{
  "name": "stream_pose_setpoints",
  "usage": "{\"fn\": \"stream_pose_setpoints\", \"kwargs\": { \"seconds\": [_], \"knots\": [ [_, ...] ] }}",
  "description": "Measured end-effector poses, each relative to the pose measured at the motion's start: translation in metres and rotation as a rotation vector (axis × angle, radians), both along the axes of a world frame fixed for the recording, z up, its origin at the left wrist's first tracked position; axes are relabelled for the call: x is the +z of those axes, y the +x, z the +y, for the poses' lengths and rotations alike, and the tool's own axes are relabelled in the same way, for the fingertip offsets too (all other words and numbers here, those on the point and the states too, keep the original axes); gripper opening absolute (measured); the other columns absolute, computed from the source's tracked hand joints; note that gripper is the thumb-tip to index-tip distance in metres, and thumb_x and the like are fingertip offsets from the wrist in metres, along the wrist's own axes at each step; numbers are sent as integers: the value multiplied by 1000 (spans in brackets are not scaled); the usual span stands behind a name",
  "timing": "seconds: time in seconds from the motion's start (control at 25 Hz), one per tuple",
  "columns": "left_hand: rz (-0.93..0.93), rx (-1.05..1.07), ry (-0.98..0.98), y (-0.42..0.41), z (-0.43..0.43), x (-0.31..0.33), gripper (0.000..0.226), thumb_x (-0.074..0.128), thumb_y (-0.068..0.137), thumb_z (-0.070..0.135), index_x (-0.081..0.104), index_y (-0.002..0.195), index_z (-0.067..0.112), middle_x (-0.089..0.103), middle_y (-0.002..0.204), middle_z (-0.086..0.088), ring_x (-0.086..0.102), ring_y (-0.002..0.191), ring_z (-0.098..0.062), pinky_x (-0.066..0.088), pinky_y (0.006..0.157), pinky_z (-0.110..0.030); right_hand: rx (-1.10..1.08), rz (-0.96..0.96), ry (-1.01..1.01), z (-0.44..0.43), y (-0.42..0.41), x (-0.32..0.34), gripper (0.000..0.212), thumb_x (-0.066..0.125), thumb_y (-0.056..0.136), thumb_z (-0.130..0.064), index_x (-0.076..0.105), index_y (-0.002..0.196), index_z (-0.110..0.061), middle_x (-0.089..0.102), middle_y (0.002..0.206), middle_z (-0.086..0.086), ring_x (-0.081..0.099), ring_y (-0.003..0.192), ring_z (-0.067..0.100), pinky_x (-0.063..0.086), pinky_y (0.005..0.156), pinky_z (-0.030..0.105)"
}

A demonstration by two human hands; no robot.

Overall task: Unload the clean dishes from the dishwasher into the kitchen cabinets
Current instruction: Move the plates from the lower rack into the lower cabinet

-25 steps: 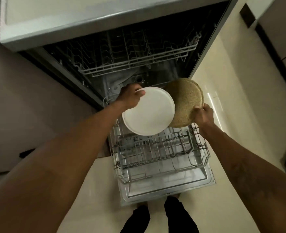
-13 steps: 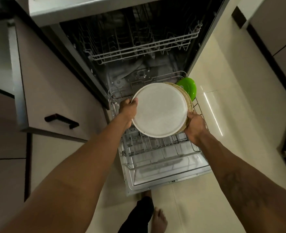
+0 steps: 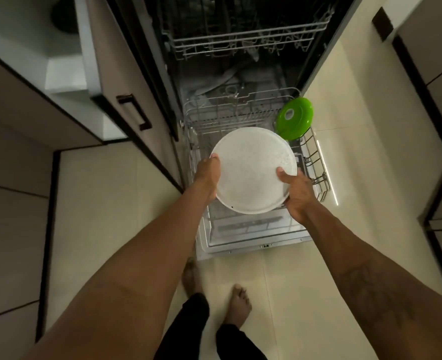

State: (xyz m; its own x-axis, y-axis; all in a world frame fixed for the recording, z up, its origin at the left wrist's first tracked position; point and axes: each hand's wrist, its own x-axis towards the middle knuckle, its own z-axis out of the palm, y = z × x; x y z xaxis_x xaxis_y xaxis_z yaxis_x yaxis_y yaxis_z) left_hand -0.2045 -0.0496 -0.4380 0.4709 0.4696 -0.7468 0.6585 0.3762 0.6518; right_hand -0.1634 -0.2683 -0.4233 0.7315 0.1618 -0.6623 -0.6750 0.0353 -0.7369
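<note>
Down on the open dishwasher door point(image 3: 256, 237), the lower rack point(image 3: 316, 162) is pulled out and carries one green lid point(image 3: 296, 116) standing on edge at its far right corner; the rest of its wire slots that show look bare. Above it the upper rack point(image 3: 246, 41) sits inside the machine, its contents too dark to tell. One white plate point(image 3: 251, 170) is held level over the lower rack, the left hand point(image 3: 209, 175) gripping its left rim and the right hand point(image 3: 296, 193) gripping its right rim with the thumb on top. Half a second ago a brown plate's edge showed behind the white one; now it is hidden, so only one plate can be counted. Two bare feet point(image 3: 238, 302) stand on the tile floor point(image 3: 318, 294) before the door
</note>
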Motion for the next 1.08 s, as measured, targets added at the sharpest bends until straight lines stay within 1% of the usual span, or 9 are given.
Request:
{"fn": "stream_pose_setpoints", "kwargs": {
  "seconds": [0.16, 0.28, 0.4, 0.48, 0.64, 0.84, 0.96, 1.04, 1.08],
  "knots": [
    [35, 19, -47, -58, 12, 11, 27, 42, 103, 30, 62, 106, 11, 66, 99, -7, 62, 80, -23, 54, 70, -32, -3, 48, -27, 15, -48, -5, 50, 76, 87, -16, 58, 134, -17, 70, 123, 5, 63, 114, 33, 59, 85, 56],
    [80, 1, -60, -108, 39, 7, 39, 43, 104, 30, 59, 129, 3, 61, 109, -7, 59, 96, -27, 49, 82, -36, 30, 79, -6, 37, -92, -11, 49, 74, 89, -14, 58, 135, -17, 70, 125, 5, 64, 114, 32, 57, 88, 58],
    [70, 45, -85, -161, 80, 2, 39, 41, 104, 29, 57, 132, 7, 60, 112, -5, 58, 93, -24, 45, 76, -33, 92, 108, 40, 77, -137, -15, 48, 73, 90, -13, 58, 135, -17, 70, 126, 5, 65, 116, 31, 58, 88, 54],
    [75, 62, -113, -195, 109, 1, 46, 37, 101, 39, 57, 132, 10, 63, 118, -3, 61, 94, -23, 49, 75, -33, 120, 111, 41, 108, -163, -17, 48, 75, 89, -13, 59, 133, -17, 70, 126, 5, 65, 116, 32, 59, 87, 54],
    [151, 64, -77, -247, 178, -10, 66, 29, 94, 60, 51, 141, 21, 57, 137, -2, 59, 112, -25, 52, 98, -45, 190, 91, 38, 185, -201, -9, 46, 77, 86, -12, 62, 129, -17, 71, 123, 5, 64, 118, 33, 56, 92, 57],
    [8, 168, -175, -273, 252, 19, 91, 14, 86, 86, 43, 150, 28, 46, 148, 2, 50, 127, -25, 48, 96, -45, 313, 29, 121, 270, -220, -1, 45, 78, 83, -8, 61, 125, -12, 72, 121, 5, 65, 116, 30, 55, 97, 53],
    [11, 252, -271, -274, 291, 28, 103, 25, 74, 98, 37, 152, 31, 39, 153, -6, 39, 138, -36, 37, 106, -64, 413, -57, 111, 310, -213, 3, 36, 82, 76, -7, 63, 107, -9, 72, 108, 7, 65, 109, 30, 53, 98, 50],
    [-69, 371, -442, -268, 318, 31, 100, 40, 74, 94, 48, 143, 23, 47, 142, -14, 50, 125, -44, 44, 97, -71, 479, -137, 87, 336, -198, 5, 37, 86, 69, -9, 64, 98, -6, 71, 98, 7, 65, 98, 26, 54, 90, 44],
    [-117, 445, -521, -262, 334, 28, 86, 49, 80, 84, 55, 132, 16, 52, 133, -18, 55, 117, -45, 48, 93, -69, 515, -190, 73, 349, -188, 5, 36, 87, 65, -7, 65, 93, -3, 71, 97, 6, 66, 96, 24, 54, 83, 40]
  ]
}}
